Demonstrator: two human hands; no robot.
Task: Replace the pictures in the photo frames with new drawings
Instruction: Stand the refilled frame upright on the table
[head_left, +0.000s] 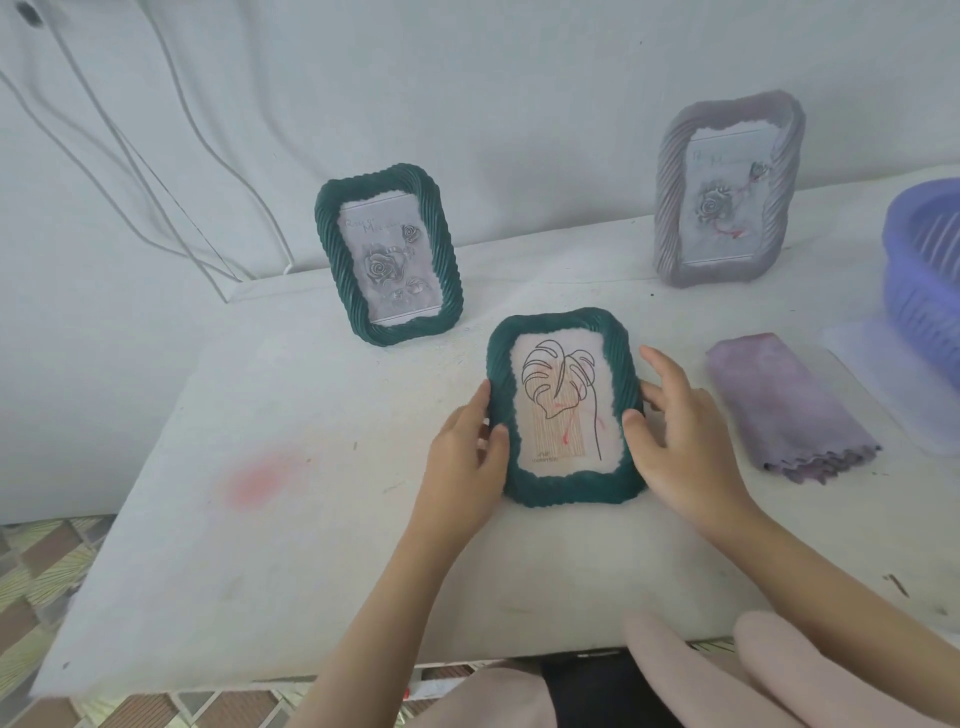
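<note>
Both hands grasp a green frame (563, 408) at the picture's center: the left hand (470, 452) curls its fingers on the frame's left edge, the right hand (680, 441) presses its right edge. The frame holds a leaf drawing (561, 400) and lies on the white table (260, 519). Above left stands a second green frame (388, 267) with a rose picture; upper right, a grey frame (727, 189) likewise. A folded purple cloth (784, 408) lies right, beside a blue basket (924, 260), its contents unseen.

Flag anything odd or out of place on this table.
A pinkish-red smudge stains the white table left of the held frame. Red marks also streak the leaf drawing inside that frame.
</note>
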